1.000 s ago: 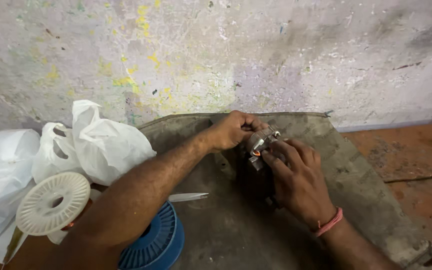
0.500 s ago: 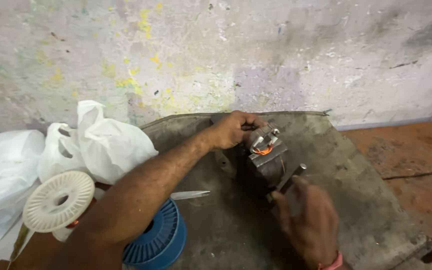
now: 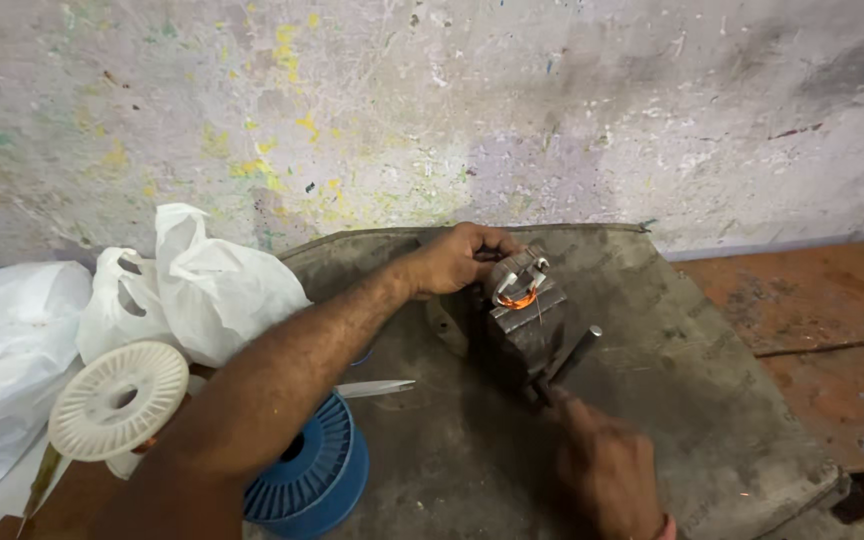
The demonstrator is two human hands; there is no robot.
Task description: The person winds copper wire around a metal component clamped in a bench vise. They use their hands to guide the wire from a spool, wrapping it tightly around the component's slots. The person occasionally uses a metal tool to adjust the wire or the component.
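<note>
Head view: left hand (image 3: 455, 260) closed around the far top of a dark grey laminated steel motor core (image 3: 524, 335), steadying it on the worn grey slab (image 3: 712, 400). Right hand (image 3: 607, 470) just below the core, fingers wrapped on a slim grey metal rod (image 3: 574, 355) angled against its side. Orange copper winding (image 3: 518, 298) seated at the top slot; remaining slots apparently unwound. Blue plastic wire spool (image 3: 317, 475) beneath the left forearm, white spool (image 3: 117, 400) beyond.

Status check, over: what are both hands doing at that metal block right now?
Left hand grips vise top beside copper-wound part. Right hand on vise handle. Blue spool and white bags lie aside, nothing blocking.
</note>
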